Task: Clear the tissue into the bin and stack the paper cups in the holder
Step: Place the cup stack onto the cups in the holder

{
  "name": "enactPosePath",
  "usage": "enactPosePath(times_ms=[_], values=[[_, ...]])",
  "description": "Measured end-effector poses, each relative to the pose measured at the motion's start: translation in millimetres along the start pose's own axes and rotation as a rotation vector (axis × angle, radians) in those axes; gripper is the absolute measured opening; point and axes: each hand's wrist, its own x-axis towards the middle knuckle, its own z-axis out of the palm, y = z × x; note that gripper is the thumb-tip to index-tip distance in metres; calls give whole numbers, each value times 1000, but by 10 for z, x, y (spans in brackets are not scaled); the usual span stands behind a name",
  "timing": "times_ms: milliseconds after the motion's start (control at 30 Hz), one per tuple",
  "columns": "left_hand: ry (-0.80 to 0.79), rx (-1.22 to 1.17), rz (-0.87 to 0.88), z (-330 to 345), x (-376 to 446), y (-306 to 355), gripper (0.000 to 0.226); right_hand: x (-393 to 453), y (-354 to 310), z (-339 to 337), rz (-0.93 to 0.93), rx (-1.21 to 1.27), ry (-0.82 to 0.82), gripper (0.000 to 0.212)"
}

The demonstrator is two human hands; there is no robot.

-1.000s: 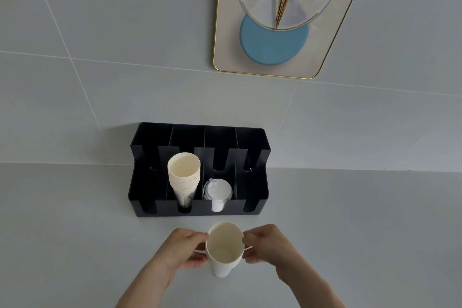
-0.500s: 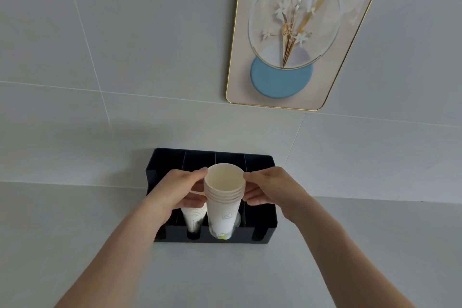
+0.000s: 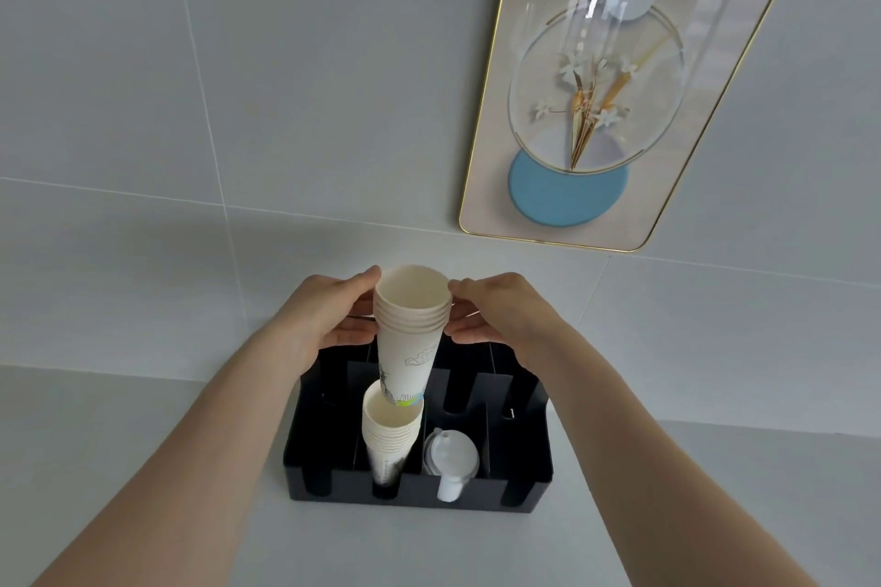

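Nesting is the step in hand: the person holds a short stack of paper cups (image 3: 412,338) over the taller stack (image 3: 392,436) that stands in the black holder (image 3: 519,481), in the second front compartment from the left. The left hand (image 3: 329,322) and the right hand (image 3: 496,315) both grip the held stack near its rims, fingers pressed on opposite sides, with its base just dipping into the mouth of the top cup below. It leans a little, its rim further right than its foot. In my judgement the next move calls for straightening it over the lower stack and pressing down evenly, then letting go; a crooked push could tip the lower cups against the divider. Just beside them, in the next compartment to the right, sit white lids (image 3: 450,453). No tissue or bin shows, so I cannot tell how that part stands.

Half a second ago the held stack hung in front of the holder, hiding the lids, with its foot clear of the lower cups; a second ago it was low over the counter (image 3: 143,443), well short of the holder.
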Motion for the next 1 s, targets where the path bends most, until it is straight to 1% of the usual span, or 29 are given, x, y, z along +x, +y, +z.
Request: enactPosePath(times_ms=[333,467,600,767,900,1000], values=[[25,-11,-139,-82,351,-692,29,315,604,279,118,-24,-9,19],[30,4,-197,-102,442,-989,30,408,850,363,155,-47,-24,19],[40,8,-235,-88,480,-1202,23,459,1043,414,196,-86,-24,19],[33,70,-237,-72,485,-1355,12,518,1263,460,196,-186,-19,19],[29,138,-213,-43,475,-1433,14,533,1380,495,175,-293,-5,19],[30,150,-194,-44,471,-1451,14,550,1406,494,171,-298,22,17]])
